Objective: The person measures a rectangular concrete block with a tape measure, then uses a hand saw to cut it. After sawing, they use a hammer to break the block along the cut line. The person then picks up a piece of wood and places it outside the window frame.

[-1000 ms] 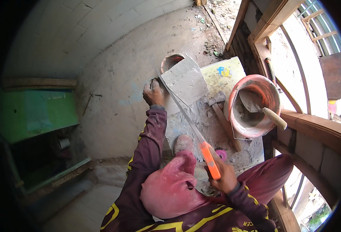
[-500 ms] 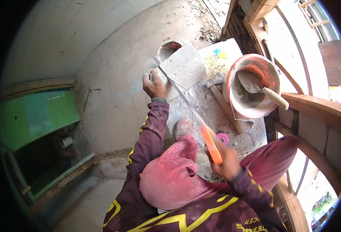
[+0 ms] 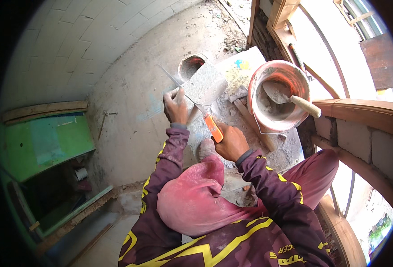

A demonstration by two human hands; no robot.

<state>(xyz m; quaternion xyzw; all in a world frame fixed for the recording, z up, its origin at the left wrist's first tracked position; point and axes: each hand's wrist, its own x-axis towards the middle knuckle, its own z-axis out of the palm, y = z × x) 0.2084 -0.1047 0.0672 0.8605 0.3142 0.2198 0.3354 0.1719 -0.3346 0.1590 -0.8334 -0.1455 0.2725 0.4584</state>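
Observation:
My right hand (image 3: 232,141) grips the orange handle of a hand saw (image 3: 214,128). The saw's long thin blade crosses a pale grey lightweight block (image 3: 209,83) near its left end. Thumb and fingers of my left hand (image 3: 176,107) are closed on that end, just left of the blade. Under the block is a dusty board, with my foot (image 3: 206,149) close by. How deep the blade sits in the block cannot be made out.
Right of the block stands a bucket (image 3: 253,100) of mortar with a wooden-handled trowel (image 3: 305,106) in it. A hammer (image 3: 255,124) lies beside it. Behind the block is another dusty bucket (image 3: 190,66). Timber framing (image 3: 361,112) runs along the right; a green panel (image 3: 49,138) is at left.
My right hand has pushed the saw forward and left, so more blade sticks out beyond the block. My left hand stays on the block's end. The view has shifted slightly.

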